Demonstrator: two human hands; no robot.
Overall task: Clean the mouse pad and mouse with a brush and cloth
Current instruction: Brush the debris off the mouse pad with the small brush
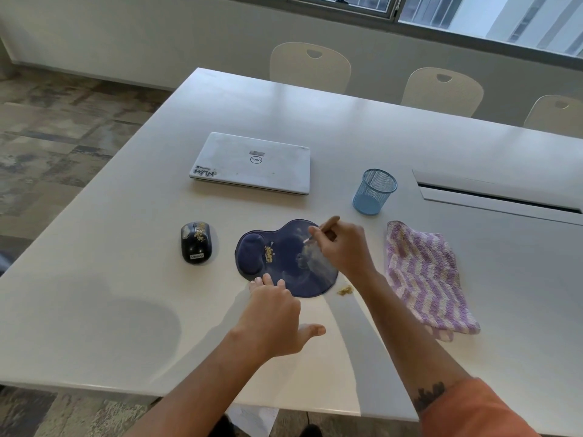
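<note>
Navy-blue mouse pad lies at centre frame on a white table, its raised wrist rest toward the left. Yellowish crumbs sit on the pad beside the wrist rest; a further small pile of crumbs lies on the table just off the pad's lower right edge. Right hand pinches a thin brush over the pad's upper right part. Left hand is spread, straight fingertips pressing the pad's lower edge. Black mouse, crumbs on top, sits left of the pad. Purple-and-white cloth lies right of it. Closed laptop and blue mesh cup stand above.
</note>
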